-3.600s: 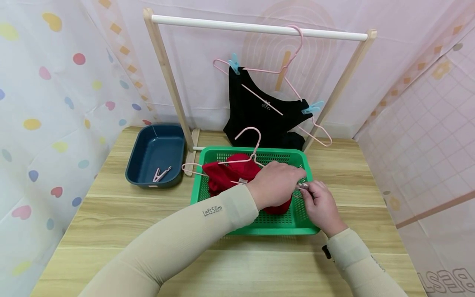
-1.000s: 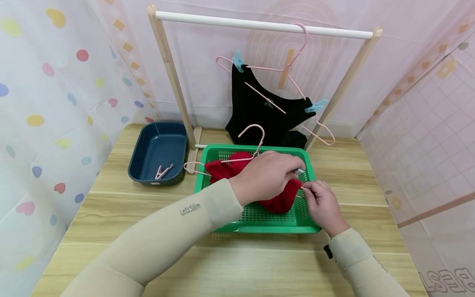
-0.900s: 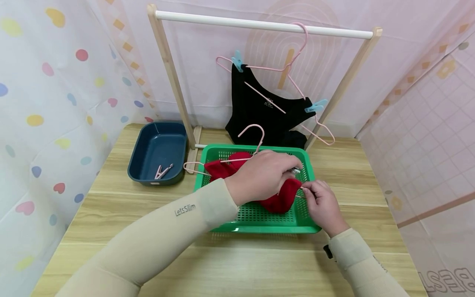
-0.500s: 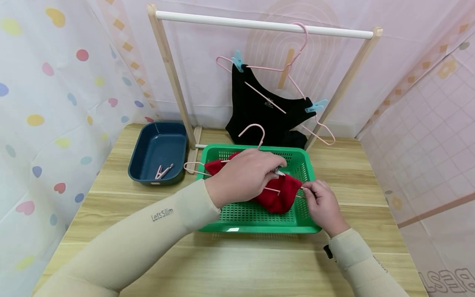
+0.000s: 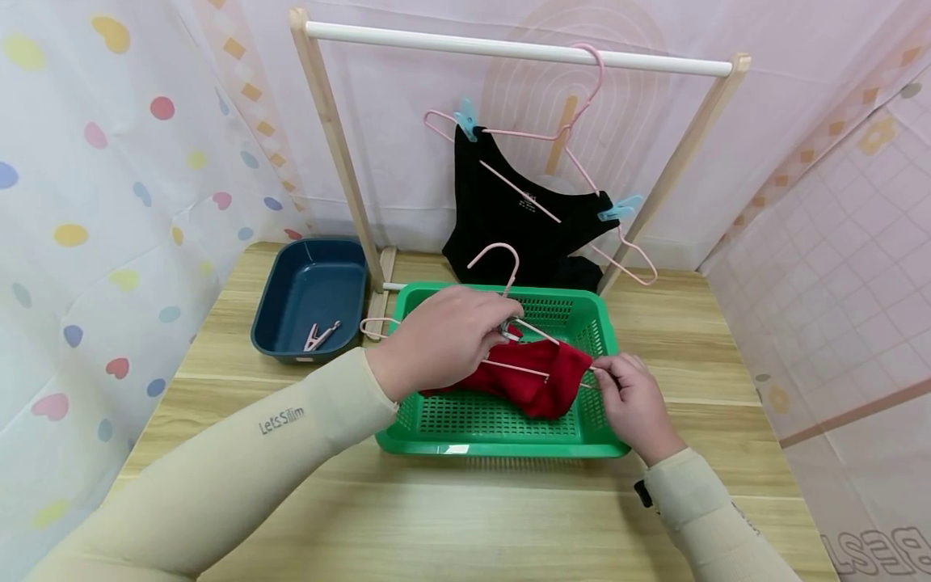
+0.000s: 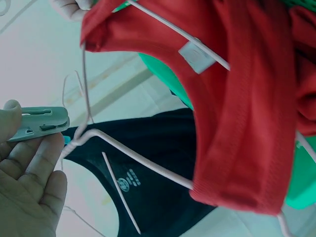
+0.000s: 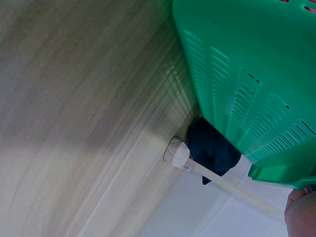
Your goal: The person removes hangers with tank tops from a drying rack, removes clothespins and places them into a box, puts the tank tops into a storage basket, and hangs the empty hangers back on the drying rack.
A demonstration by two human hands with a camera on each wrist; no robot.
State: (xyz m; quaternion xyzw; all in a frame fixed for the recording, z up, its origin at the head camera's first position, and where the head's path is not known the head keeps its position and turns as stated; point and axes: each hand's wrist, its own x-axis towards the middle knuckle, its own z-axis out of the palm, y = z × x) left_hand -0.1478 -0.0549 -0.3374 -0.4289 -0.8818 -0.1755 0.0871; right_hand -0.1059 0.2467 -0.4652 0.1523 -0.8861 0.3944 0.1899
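Pale printed curtains (image 5: 182,174) close in the wood-grain table (image 5: 502,513) in front of you. Your red sleeveless fabric garment (image 5: 553,384) lies over the green perforated plastic basket (image 5: 505,449), threaded on a pink wire hanger (image 6: 143,159) whose left end juts past the basket's rim.

You seem to be at the pegging step: garment on the wire, its shoulders to be fastened. No clip shows on the strap nearest your right hand (image 5: 636,408); in the head view your left hand (image 5: 451,335) hides the other strap, but the left wrist view shows it bare. Your next move probably calls for bringing the pale grey plastic clip (image 6: 44,122) to a strap, spreading it and letting it bite cloth and wire together while you steady the hanger.

Your left hand pinches that clip between thumb and fingers, beside the hanger's twisted neck and apart from the red cloth; in the head view it covers the garment's left part. Your right thumb and fingers pinch the hanger's right end, just beside the garment's corner.

Farther out, a black garment (image 5: 509,230) hangs from the white rod (image 5: 436,42), held by light blue clips (image 5: 466,121); a navy plastic basin (image 5: 309,271) holds a pink clip (image 5: 323,334).
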